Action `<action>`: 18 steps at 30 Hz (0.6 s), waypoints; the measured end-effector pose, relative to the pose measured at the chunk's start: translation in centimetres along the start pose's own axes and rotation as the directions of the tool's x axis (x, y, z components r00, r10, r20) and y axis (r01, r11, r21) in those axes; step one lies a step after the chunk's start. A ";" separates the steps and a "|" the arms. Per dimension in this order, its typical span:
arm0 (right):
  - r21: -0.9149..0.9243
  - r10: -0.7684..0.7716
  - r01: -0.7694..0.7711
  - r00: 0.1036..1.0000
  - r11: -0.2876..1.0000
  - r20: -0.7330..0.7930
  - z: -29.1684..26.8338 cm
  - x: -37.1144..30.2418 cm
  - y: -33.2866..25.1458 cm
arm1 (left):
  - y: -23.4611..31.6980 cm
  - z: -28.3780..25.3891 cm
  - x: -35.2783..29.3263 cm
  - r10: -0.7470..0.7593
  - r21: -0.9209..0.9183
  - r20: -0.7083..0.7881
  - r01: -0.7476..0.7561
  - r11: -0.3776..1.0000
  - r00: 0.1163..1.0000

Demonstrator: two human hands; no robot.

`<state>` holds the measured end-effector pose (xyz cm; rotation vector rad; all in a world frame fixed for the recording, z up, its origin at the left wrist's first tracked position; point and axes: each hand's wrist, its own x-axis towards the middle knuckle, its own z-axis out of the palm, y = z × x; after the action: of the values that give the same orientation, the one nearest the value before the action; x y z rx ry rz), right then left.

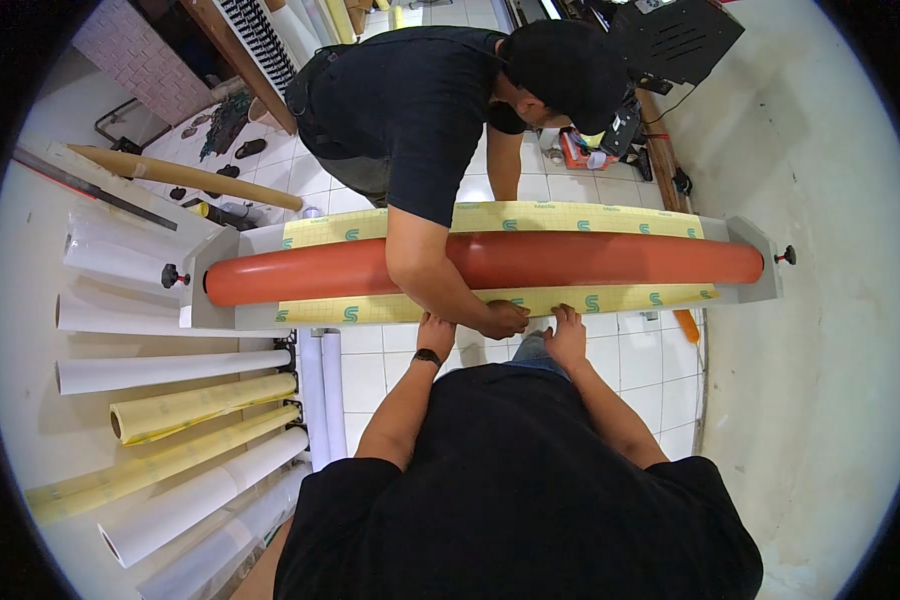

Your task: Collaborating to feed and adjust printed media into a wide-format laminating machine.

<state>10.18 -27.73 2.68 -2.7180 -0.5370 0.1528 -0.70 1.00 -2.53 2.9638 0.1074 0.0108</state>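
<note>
A long red roller [590, 259] lies across a grey machine bed. Under it passes a yellow sheet [625, 299] with a printed grid and green marks, showing along both sides of the roller. My left hand [436, 337], with a dark watch at its wrist, is closed at the sheet's near edge; a co-worker's forearm partly covers its fingertips. To the right, my right hand [567, 338] has its fingers curled over the same edge. Between my hands, the co-worker's hand [505, 319] presses on the sheet, its arm reaching over the roller.
The co-worker [410, 110] leans over from the far side. Black knobs [175, 276] stick out at the machine's ends. Several white and yellow rolls [205, 405] hang on the left wall. A cardboard tube [185, 177] lies at far left. An orange-handled tool [687, 325] is by the right wall.
</note>
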 end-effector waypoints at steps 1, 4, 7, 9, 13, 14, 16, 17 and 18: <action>0.006 0.003 -0.003 1.000 1.000 0.001 0.0 0.0 0.1 | 0.1 0.0 0.0 0.001 -0.009 -0.035 -0.001 1.000 0.999; 0.014 0.005 -0.005 1.000 1.000 0.001 -0.2 0.0 0.0 | 0.0 0.1 0.2 -0.011 -0.025 0.024 0.012 1.000 1.000; 0.003 0.011 -0.011 1.000 1.000 0.024 -0.1 0.0 0.1 | 0.2 -0.3 0.7 -0.023 -0.020 0.155 0.026 0.999 0.988; -0.008 0.020 -0.019 0.999 1.000 0.030 -0.2 0.0 0.0 | 0.1 -0.3 0.7 -0.029 -0.007 0.192 0.031 1.000 0.981; -0.019 0.008 -0.008 1.000 1.000 0.021 -0.2 0.0 -0.2 | -0.3 0.6 0.4 -0.014 -0.014 0.119 0.016 1.000 0.993; -0.020 0.010 -0.009 1.000 1.000 0.020 -0.1 0.0 -0.1 | -0.2 0.4 0.5 -0.016 0.011 0.136 0.015 1.000 0.991; -0.014 0.014 -0.014 1.000 1.000 0.024 -0.1 0.1 0.0 | -0.2 0.3 0.5 -0.012 -0.010 0.121 0.014 1.000 0.993; -0.013 0.014 -0.014 1.000 1.000 0.024 -0.1 0.0 0.1 | -0.2 0.3 0.4 -0.009 -0.032 0.104 0.013 0.999 0.995; 0.002 0.001 -0.001 1.000 1.000 0.003 -0.1 0.0 0.1 | -0.2 0.2 0.4 -0.012 -0.031 0.103 0.015 0.999 0.995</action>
<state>10.23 -27.79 2.71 -2.7163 -0.5356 0.1584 -0.30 1.19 -2.78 2.9245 0.1125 -0.1409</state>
